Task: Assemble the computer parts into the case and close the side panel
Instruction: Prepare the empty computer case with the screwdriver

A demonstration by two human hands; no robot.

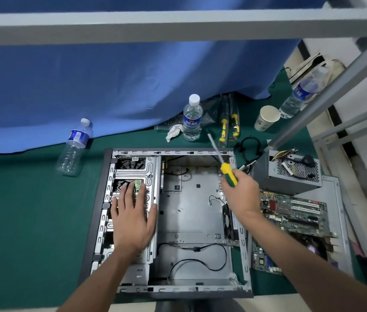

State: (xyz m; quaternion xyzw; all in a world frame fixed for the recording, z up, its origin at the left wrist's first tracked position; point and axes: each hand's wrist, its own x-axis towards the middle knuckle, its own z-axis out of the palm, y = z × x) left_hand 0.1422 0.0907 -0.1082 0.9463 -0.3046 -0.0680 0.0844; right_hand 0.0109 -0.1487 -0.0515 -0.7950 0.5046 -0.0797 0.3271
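The open computer case (190,200) lies flat on the green table, its motherboard bay bare with loose black cables. My left hand (131,218) rests flat on the drive cage (149,171) at the case's left side, fingers spread, fingertips beside a small green circuit board (137,184). My right hand (241,190) is closed around the yellow-and-green handle of a screwdriver (228,171), whose shaft points up and away over the case's far right corner. To the right of the case, the motherboard (290,212) lies on the side panel (335,188), with the power supply (290,174) behind it.
Three water bottles (192,118) (74,147) (301,95) and a paper cup (267,118) stand or lie at the back of the table. Yellow-handled tools (228,124) and a crumpled tissue (173,131) lie near the blue cloth (110,86). A grey metal frame (313,113) rises at the right.
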